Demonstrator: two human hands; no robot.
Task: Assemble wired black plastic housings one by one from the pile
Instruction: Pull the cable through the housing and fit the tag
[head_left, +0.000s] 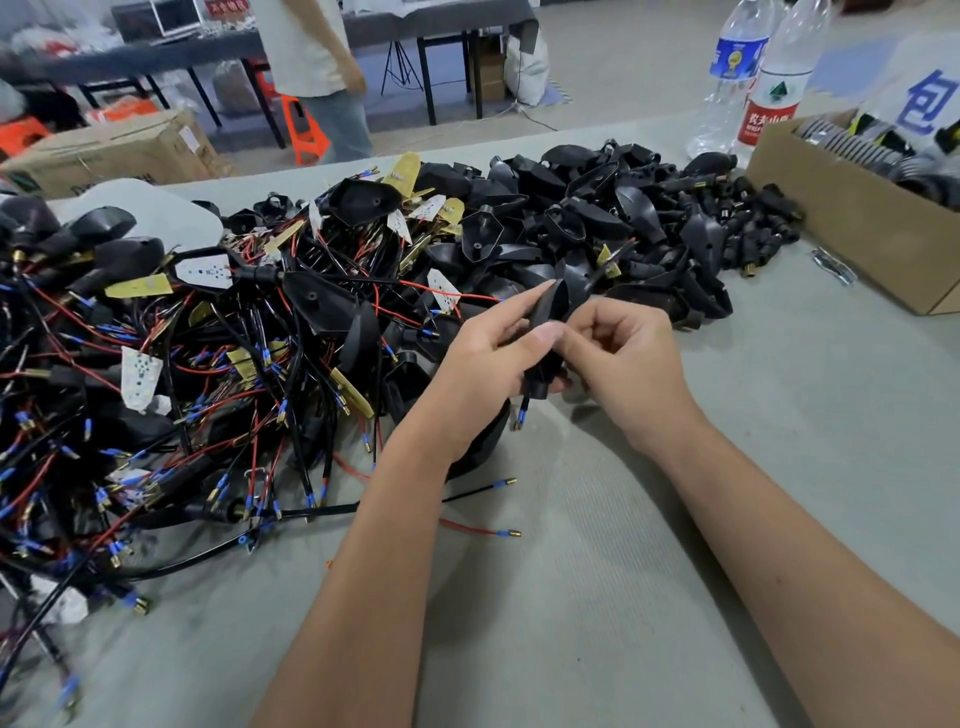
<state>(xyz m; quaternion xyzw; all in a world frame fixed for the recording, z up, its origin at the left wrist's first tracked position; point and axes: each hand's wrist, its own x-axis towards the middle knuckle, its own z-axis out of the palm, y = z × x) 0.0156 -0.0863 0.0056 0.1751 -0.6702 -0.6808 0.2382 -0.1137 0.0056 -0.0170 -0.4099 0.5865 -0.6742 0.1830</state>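
A: Grey felt-like table cover (597, 597) fills the lower frame; beyond it, upper left, dark tables, an orange stool (304, 132) and a standing person (317, 73) in a pale top.

B: Entry on the stock?

A: Large pile (218, 332) across the left and centre: black housings tangled with red and black wires, blue-sleeved brass terminals, small white and yellow boards. To its right, upper centre, a heap of bare black shells (613, 218) without wires.

B: Work piece location?

A: One black housing (550, 312) held above the table, centre of frame, just in front of the pile. A short wire with a blue-sleeved terminal (521, 415) hangs from its lower end.

B: Left hand?

A: Left hand (488, 364) curled round the housing; forefinger extended along its upper edge, thumb pressed across its front, remaining fingers wrapped underneath.

B: Right hand?

A: Right hand (628, 358) just beside the housing, fingers curled inward, fingertips at its right side. Whether they pinch a part of it or only touch: cannot tell, contact is hidden.

B: Periphery?

A: Right edge, a cardboard box (852, 218) with ribbed grey parts; behind it two clear water bottles (753, 78). Upper left, another cardboard carton (119, 150). Two loose wires (483, 506), one black, one red, lie on the cover between the forearms.
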